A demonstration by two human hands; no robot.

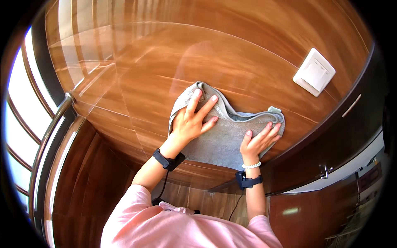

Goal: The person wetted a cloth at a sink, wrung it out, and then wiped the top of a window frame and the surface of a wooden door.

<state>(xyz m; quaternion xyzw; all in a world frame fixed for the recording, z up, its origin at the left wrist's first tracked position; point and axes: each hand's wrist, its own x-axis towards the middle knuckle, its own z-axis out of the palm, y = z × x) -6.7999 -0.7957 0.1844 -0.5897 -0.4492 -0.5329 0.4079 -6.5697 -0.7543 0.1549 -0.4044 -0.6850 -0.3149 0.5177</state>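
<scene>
A grey terry towel (217, 139) lies spread against a glossy brown wall of wood-patterned tiles (161, 52). My left hand (189, 122) presses the towel's left part to the wall, its fingers spread and pointing up. At the towel's right end, my right hand (259, 141) holds it against the tiles with the thumb apart from the fingers. The upper edge of the towel sags in a loose fold between both hands, and a small pale tag (274, 109) sticks up at its right corner. What lies under the palms is hidden.
A white switch plate (314, 72) is on the wall at upper right, near a dark door (297, 161) with a latch (325, 171). On the left are a barred window (28, 93) and a metal rail (46, 139). Cables (237, 204) hang from the wrist straps.
</scene>
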